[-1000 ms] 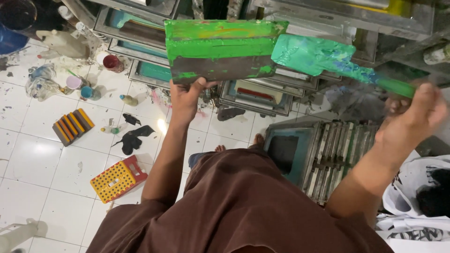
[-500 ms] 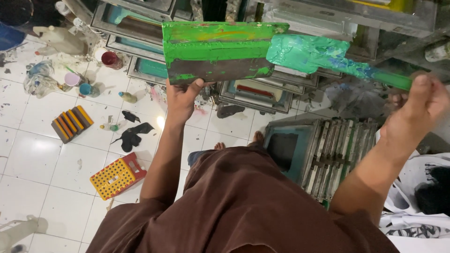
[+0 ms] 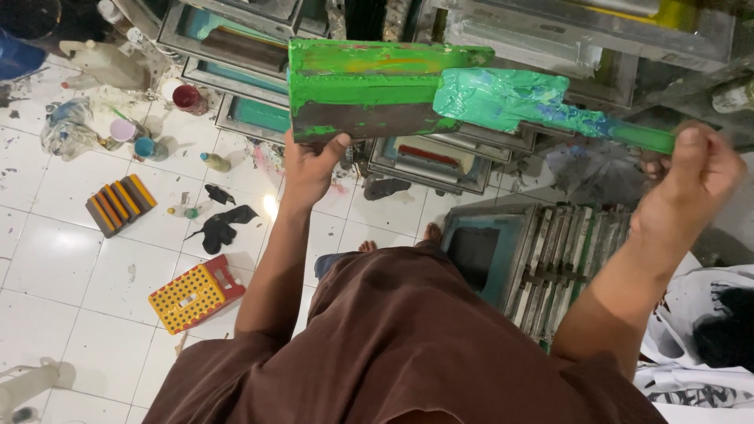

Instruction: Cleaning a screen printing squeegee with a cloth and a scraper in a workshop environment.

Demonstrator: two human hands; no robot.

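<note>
A: What's changed in your grip?

B: Hardly anything. Your left hand (image 3: 308,166) stays closed on the bottom edge of the green squeegee block (image 3: 369,88); your right hand (image 3: 691,184) still pinches the handle of the paint-coated spatula (image 3: 514,102), blade touching the block's right end.

A: Around them?

B: Stacked screen frames (image 3: 440,157) behind; a yellow stool (image 3: 196,292) below your left grip, on the floor.

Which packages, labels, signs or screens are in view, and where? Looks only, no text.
Printing screen frames: stacked flat on the floor past the left hand, rectangular, grey rims, teal mesh.
More frames: stood on edge at right, below the right hand, grey.
Small bottle: lying on the white tiles at left, yellowish with a teal cap.
White bag: far right, black blotches.
No signs or display screens visible.
</note>
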